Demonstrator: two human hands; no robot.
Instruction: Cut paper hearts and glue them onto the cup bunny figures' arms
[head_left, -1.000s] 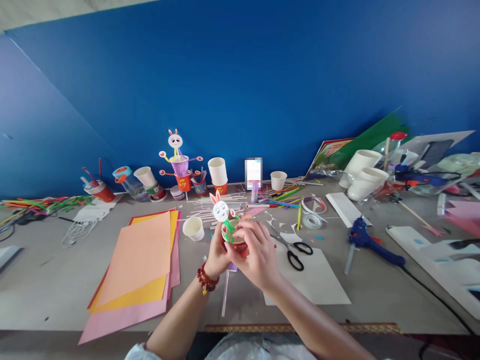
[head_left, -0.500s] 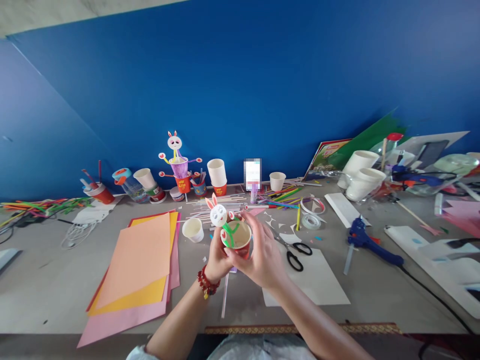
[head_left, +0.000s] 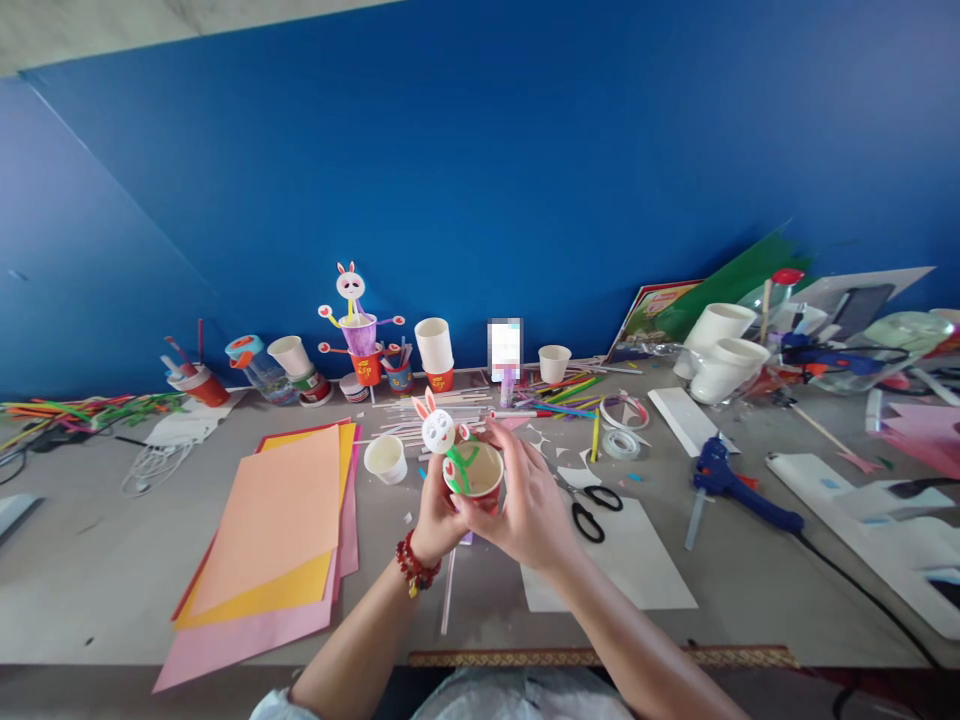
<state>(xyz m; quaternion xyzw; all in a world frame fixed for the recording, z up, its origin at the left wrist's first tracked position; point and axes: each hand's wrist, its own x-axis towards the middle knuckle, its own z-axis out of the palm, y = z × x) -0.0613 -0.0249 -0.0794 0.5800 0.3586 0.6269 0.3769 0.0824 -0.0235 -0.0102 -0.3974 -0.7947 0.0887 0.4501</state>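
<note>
Between my two hands is a red paper cup (head_left: 486, 482), its opening tipped toward me. A white paper rabbit head (head_left: 438, 431) with pink ears rises from its left side, and green strips (head_left: 459, 470) with small paper paws bend about the rim. My left hand (head_left: 435, 512), with a red bead bracelet at the wrist, grips the cup from the left and below. From the right, my right hand (head_left: 525, 500) closes round it, thumb at the front and fingers along the far side. The fingers partly hide the cup's wall.
Coloured paper sheets (head_left: 270, 520) lie to the left, and a small white cup (head_left: 386, 460) stands beside them. To the right are black-handled scissors (head_left: 589, 520) on white paper (head_left: 637, 570), and a blue glue gun (head_left: 735, 485) with its cord. A finished-looking rabbit cup figure (head_left: 358, 335) stands by the wall.
Almost nothing differs. Both hands keep the cup in nearly the same place, and the view has shifted very slightly.
</note>
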